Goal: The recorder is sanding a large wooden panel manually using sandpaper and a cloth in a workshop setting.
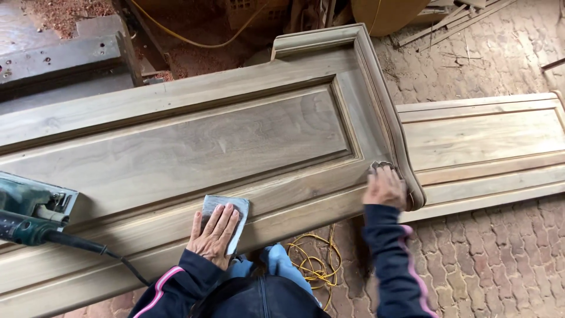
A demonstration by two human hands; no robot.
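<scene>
While left hand (215, 234) presses sandpaper (225, 219) flat, fingers spread, right hand (385, 187) curls on panel (194, 147) corner; sander (32, 215) cord may snag.

Nothing like that here as far as I can see, no packages, labels, signs or screens anywhere in the shot. Just bare wood, brick paving and sawdust, nothing wrapped or printed.

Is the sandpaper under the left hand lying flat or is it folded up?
Flat. The grey sandpaper lies spread on the wooden panel, with the left hand pressed palm-down over it; its upper edge and corners show unfolded.
</scene>
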